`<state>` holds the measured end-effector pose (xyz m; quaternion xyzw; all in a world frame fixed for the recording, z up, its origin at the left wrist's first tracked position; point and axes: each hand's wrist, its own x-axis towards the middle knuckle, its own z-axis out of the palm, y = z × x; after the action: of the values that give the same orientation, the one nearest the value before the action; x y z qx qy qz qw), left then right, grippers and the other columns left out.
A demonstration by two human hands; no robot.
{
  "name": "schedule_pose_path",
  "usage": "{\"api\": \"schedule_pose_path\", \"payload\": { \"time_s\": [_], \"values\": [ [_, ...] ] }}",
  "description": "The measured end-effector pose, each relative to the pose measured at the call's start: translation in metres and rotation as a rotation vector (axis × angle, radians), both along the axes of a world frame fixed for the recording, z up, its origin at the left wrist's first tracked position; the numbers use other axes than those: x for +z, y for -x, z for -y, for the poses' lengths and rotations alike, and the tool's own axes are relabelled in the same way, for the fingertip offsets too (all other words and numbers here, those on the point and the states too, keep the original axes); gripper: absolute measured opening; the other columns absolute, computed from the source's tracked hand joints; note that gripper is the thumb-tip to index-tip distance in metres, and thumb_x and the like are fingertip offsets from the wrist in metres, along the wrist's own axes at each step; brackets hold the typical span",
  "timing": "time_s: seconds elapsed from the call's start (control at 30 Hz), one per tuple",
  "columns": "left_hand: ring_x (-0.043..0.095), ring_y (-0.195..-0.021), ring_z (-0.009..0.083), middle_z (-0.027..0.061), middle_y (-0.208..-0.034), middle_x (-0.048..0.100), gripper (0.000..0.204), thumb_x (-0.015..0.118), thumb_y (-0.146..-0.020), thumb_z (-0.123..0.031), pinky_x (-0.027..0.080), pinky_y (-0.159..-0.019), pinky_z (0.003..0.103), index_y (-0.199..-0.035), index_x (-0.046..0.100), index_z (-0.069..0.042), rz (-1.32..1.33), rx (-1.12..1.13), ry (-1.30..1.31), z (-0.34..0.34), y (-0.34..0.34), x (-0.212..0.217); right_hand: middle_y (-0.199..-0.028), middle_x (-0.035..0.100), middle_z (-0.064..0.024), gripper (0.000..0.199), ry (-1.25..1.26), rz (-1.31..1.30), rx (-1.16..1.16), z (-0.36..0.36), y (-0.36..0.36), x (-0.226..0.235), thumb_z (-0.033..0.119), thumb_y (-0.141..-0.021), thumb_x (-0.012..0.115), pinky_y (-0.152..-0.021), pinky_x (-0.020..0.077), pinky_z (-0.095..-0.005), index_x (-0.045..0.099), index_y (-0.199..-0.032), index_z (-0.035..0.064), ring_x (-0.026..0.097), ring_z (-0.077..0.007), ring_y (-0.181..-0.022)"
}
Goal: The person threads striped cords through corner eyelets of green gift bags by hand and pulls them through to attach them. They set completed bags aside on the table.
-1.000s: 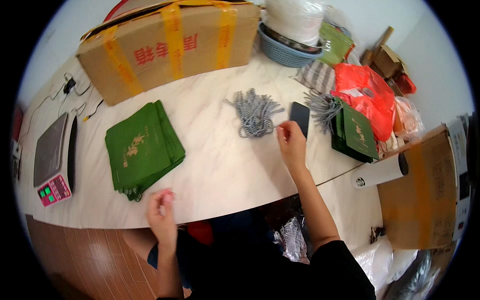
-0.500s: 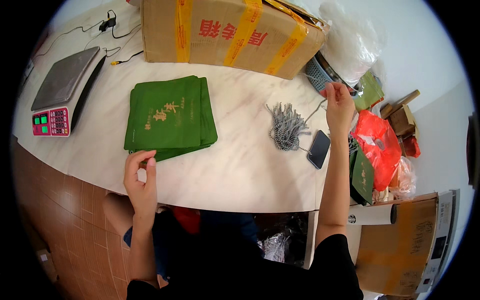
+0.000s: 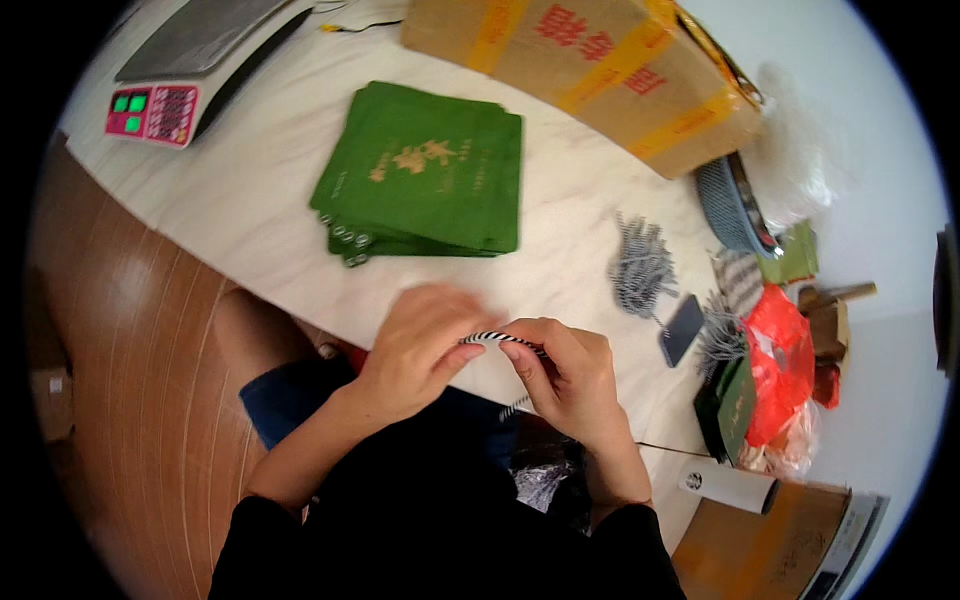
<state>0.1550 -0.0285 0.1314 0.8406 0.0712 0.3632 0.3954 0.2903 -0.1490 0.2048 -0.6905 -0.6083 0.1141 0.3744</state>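
Note:
A black-and-white striped cord (image 3: 489, 337) runs between my two hands, close to my body in front of the table's near edge. My left hand (image 3: 405, 350) pinches one end, its upper fingers smeared by motion. Thumb and fingers of my right hand (image 3: 570, 375) close on the cord a short way along; a loose tail shows below that hand. Beyond my hands lies a stack of green fabric bags (image 3: 425, 170) with gold print and metal eyelets at the near left corner. Farther right is a bundle of the same cords (image 3: 643, 268).
A dark phone (image 3: 682, 330) lies beside the bundle. A scale (image 3: 150, 115) stands far left and a taped carton (image 3: 590, 75) at the back. To the right are a blue-grey basket (image 3: 730, 205), a red plastic bag (image 3: 780, 365), more green bags (image 3: 735, 410) and a white tumbler (image 3: 727, 485).
My right hand has come from beside the basket toward my body with a cord. My left hand has left the bag stack and joined it on the cord. The view has turned and shifted.

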Motion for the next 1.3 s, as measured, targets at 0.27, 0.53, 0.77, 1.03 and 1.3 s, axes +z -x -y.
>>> {"api": "schedule_pose_path", "payload": {
  "time_s": [0.27,0.53,0.77,1.03,1.3],
  "values": [
    [0.058,-0.062,0.0186,0.0101,-0.073,0.062,0.016,0.049,-0.093,-0.010,0.044,-0.057,0.026,-0.093,0.062,-0.002,-0.281,0.175,0.439,-0.001,0.056,-0.019,-0.088,0.060,-0.0138,0.021,-0.098,0.210,-0.238,-0.021,0.015,-0.039,0.000,-0.076,0.062,-0.070,0.0470,-0.0350,0.059,-0.097,0.0013,0.058,-0.0297,-0.080],
    [0.058,-0.068,0.0307,0.0149,-0.077,0.058,0.018,0.050,-0.093,-0.019,0.045,-0.060,0.036,-0.092,0.059,-0.003,-0.334,0.329,0.331,-0.028,0.051,-0.007,-0.087,0.061,-0.0136,0.013,-0.068,-0.036,-0.041,-0.069,0.057,-0.073,0.001,-0.082,0.058,-0.065,0.0473,-0.0352,0.058,-0.095,0.0012,0.059,-0.0315,-0.075],
    [0.061,-0.076,0.0261,0.0130,-0.086,0.065,0.030,0.051,-0.094,-0.027,0.048,-0.071,0.034,-0.099,0.063,0.000,-0.288,0.767,0.303,-0.131,0.043,-0.027,-0.083,0.061,-0.0138,0.005,-0.213,-0.018,-0.318,-0.135,0.046,-0.079,0.005,-0.086,0.056,-0.059,0.0476,-0.0376,0.056,-0.086,0.0003,0.060,-0.0320,-0.070],
    [0.058,-0.066,0.0087,0.0052,-0.078,0.064,0.024,0.063,-0.089,-0.021,0.051,-0.060,0.023,-0.092,0.063,0.003,-0.309,0.597,0.651,-0.132,0.032,-0.033,-0.081,0.064,-0.0137,0.011,-0.039,-0.237,-0.381,-0.134,0.038,-0.084,0.012,-0.087,0.059,-0.056,0.0480,-0.0337,0.061,-0.088,0.0014,0.062,-0.0253,-0.063],
    [0.059,-0.064,0.0094,0.0044,-0.074,0.063,0.022,0.059,-0.092,-0.020,0.051,-0.058,0.023,-0.085,0.061,0.001,-0.465,0.802,0.519,-0.089,0.062,-0.011,-0.077,0.064,-0.0118,0.009,-0.053,-0.417,-0.288,-0.101,0.050,-0.083,0.008,-0.090,0.056,-0.056,0.0466,-0.0272,0.056,-0.094,-0.0004,0.061,-0.0168,-0.063]
  ]
}}
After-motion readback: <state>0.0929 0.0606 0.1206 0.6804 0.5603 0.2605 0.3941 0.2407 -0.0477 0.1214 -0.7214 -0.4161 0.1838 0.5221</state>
